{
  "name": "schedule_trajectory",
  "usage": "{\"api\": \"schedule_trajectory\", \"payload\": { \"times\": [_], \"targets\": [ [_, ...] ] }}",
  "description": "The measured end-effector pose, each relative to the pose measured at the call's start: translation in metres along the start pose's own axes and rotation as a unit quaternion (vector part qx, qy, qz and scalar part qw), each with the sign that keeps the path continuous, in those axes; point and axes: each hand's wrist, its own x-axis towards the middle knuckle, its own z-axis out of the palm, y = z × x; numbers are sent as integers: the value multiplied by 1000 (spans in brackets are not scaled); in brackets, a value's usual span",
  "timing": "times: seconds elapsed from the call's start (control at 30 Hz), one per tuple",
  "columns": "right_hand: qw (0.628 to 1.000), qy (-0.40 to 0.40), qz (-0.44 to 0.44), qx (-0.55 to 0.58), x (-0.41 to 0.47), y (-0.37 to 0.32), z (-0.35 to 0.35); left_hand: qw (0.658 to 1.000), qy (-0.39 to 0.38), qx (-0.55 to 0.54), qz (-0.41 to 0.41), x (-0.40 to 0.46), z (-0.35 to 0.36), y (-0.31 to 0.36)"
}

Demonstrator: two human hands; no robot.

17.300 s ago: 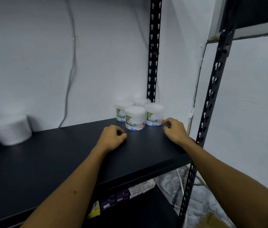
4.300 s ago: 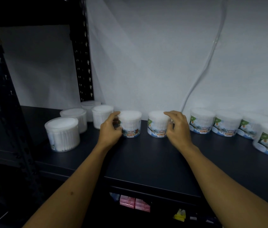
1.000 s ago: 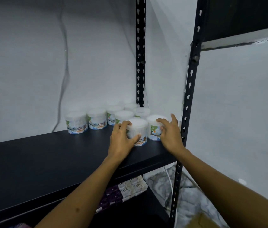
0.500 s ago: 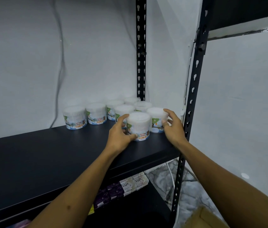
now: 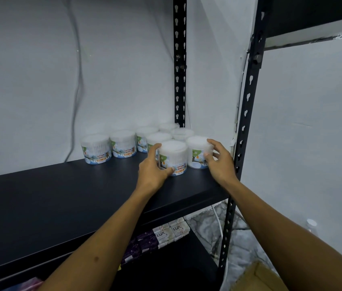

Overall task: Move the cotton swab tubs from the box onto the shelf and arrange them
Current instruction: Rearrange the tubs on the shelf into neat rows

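Observation:
Several white cotton swab tubs with green and blue labels stand clustered at the back right corner of the black shelf (image 5: 65, 198). My left hand (image 5: 153, 168) grips the front tub (image 5: 174, 156) from its left side. My right hand (image 5: 218, 162) holds the tub beside it (image 5: 197, 151) from the right, fingers on its lid rim and side. Both tubs stand upright on the shelf, touching each other. Two more tubs (image 5: 96, 151) (image 5: 123, 146) stand in a row to the left along the wall.
Black slotted uprights (image 5: 246, 114) (image 5: 179, 59) frame the shelf's right end. A grey cable (image 5: 79, 80) hangs down the white wall. Soap boxes (image 5: 171, 233) lie on the lower shelf. A cardboard box corner (image 5: 256, 278) shows at the bottom right.
Both hands have stayed on the two front tubs; my right hand slid round to the right side of its tub, and the pair sits slightly closer to the cluster.

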Motion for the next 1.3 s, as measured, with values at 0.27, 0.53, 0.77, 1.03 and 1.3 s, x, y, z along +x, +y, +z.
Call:
{"api": "schedule_trajectory", "payload": {
  "times": [0.27, 0.53, 0.77, 1.03, 1.3],
  "targets": [
    [1000, 23, 16, -5, -1, -1, 0, 999, -8, -31, -40, -4, -3, 7],
    [998, 40, 29, -40, -2, -4, -1, 998, -14, -24, -51, -3, -2, 6],
    [997, 45, 51, -46, 0, -4, 2, 998, -9, -27, -55, -3, -2, 5],
    [995, 57, 45, -68, -1, -5, 3, 998, -8, -21, -55, -3, -2, 6],
    [994, 61, 28, -81, -2, -5, 3, 998, -6, -21, -56, -4, -2, 5]
  ]
}}
